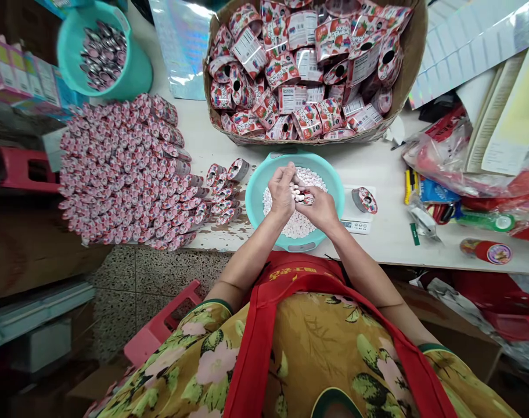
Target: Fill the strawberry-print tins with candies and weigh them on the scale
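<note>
Over a teal basin (252,200) of small pale candies (297,225), my two hands are close together. My right hand (320,207) is closed round a red-and-white printed container (308,199). My left hand (283,188) is beside it with fingers bent together, and white candies show between the hands; its fingertips partly hide what it holds. Just right of the basin, a digital scale (355,226) bears another printed container (364,200). Several similar containers (223,194) stand left of the basin.
A cardboard box (247,139) full of printed containers is behind the basin. Many filled-looking containers (120,174) crowd the table's left, below a teal bucket (137,72). Plastic bags (464,157), papers (503,116) and a round jar (486,251) lie at right.
</note>
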Demonstrator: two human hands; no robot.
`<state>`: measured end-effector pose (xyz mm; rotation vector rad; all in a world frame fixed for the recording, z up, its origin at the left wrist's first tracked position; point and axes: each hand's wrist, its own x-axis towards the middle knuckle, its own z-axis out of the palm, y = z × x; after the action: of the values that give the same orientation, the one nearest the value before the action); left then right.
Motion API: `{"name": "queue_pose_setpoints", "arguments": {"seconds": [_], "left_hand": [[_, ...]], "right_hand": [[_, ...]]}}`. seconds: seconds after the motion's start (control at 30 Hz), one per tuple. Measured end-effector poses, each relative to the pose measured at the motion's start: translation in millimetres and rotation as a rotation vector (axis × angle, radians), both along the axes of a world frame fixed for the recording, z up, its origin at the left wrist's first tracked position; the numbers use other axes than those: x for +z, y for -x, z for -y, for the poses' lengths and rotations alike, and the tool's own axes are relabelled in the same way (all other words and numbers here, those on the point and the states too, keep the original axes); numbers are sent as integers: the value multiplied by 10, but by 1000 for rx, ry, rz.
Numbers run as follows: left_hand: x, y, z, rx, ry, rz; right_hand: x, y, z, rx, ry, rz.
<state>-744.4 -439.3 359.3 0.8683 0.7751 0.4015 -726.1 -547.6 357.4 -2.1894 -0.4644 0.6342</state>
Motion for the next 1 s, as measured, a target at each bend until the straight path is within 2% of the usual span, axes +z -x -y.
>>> {"name": "queue_pose_setpoints", "arguments": {"seconds": [0.17, 0.5, 0.6, 0.67, 0.77, 0.83, 0.9, 1.0], "left_hand": [[106, 38, 52, -92, 4, 31], [285, 87, 149, -146, -13, 53], [372, 97, 62, -153, 13, 51], [358, 121, -88, -164, -5, 31], [148, 159, -322, -232, -164, -99], [-63, 152, -349, -376, -321, -258], [-228, 94, -203, -583, -485, -329], [-289, -110, 287, -930, -816, -204]], "right_hand": [[-23, 37, 54, -47, -84, 13], [-29, 141, 106, -120, -293, -28], [-59, 150, 128, -144, -390, -67], [-69, 161, 199, -160, -460, -124], [-30, 208, 480, -160, -531, -198], [18, 258, 798, -161, -515, -200], [51, 302, 1191, -249, -473, -188], [15, 300, 1803, -633, -404, -73]]}}
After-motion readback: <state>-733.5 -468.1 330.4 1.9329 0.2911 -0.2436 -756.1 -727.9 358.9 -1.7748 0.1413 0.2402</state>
